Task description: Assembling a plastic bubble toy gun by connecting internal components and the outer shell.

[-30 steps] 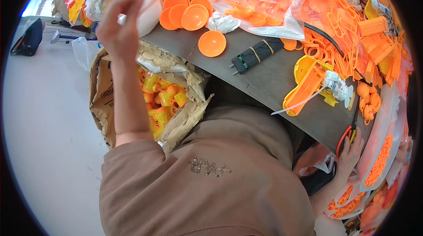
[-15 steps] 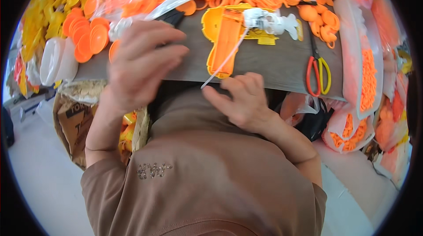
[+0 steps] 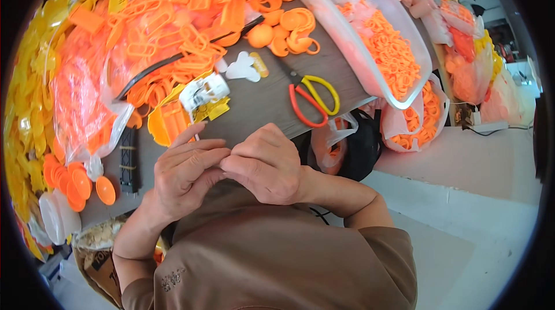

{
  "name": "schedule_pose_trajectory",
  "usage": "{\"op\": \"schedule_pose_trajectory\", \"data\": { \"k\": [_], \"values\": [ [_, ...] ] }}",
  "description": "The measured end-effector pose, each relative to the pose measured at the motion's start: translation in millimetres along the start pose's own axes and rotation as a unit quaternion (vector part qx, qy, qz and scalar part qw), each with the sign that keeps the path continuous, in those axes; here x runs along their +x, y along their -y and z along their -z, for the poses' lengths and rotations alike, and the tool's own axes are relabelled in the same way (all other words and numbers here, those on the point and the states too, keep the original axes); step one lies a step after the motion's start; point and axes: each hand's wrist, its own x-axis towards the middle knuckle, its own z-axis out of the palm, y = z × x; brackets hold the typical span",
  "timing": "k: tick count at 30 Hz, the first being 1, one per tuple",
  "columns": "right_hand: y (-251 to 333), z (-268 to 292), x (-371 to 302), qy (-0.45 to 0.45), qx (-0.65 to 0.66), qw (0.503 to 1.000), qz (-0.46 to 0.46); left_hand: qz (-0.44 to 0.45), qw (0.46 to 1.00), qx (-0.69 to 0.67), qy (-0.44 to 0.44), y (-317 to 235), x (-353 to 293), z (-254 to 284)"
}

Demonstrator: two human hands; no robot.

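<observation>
My left hand (image 3: 188, 171) and my right hand (image 3: 263, 165) meet fingertip to fingertip just off the table's front edge. Both thumbs press against their index fingers; whatever they pinch is too small or hidden. The right fingers are curled, while the other left fingers reach out fairly straight. Beyond the left hand lies a yellow half-shell (image 3: 155, 128) with an orange insert (image 3: 175, 122) and a white mechanism (image 3: 203, 93). From the mechanism a thin pale cord (image 3: 197, 135) runs down behind my left fingers, where its end is lost.
Red-and-yellow-handled scissors (image 3: 312, 99) lie on the table to the right, near white flat pieces (image 3: 244, 67). A clear bin (image 3: 404, 100) holds small orange parts. Orange discs (image 3: 78, 183) and a black strip (image 3: 128, 162) are at left. Orange and yellow parts pile up behind.
My hands, apart before, have come together in front of the table edge. The view has turned to the right, so the table appears tilted and shifted left.
</observation>
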Motion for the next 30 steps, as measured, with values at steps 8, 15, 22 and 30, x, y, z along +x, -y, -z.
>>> {"op": "schedule_pose_trajectory", "data": {
  "k": [8, 15, 22, 30],
  "values": [
    [-75.6, 133.6, 49.4, -0.043, -0.139, 0.944, -0.298, 0.057, 0.995, -0.048, -0.063, 4.5, 17.8, -15.5],
    [-204.5, 207.1, 70.6, 0.181, -0.396, 0.875, -0.212, 0.067, 0.992, -0.077, -0.075, 8.7, 19.2, -21.4],
    [-260.2, 185.0, 64.0, 0.332, -0.559, 0.758, -0.041, 0.088, 0.987, -0.087, -0.101, 6.6, 14.6, -19.7],
    [-108.0, 147.3, 84.7, 0.102, -0.069, 0.945, -0.304, 0.158, 0.957, -0.197, -0.144, 3.4, 12.8, -15.5]
  ]
}}
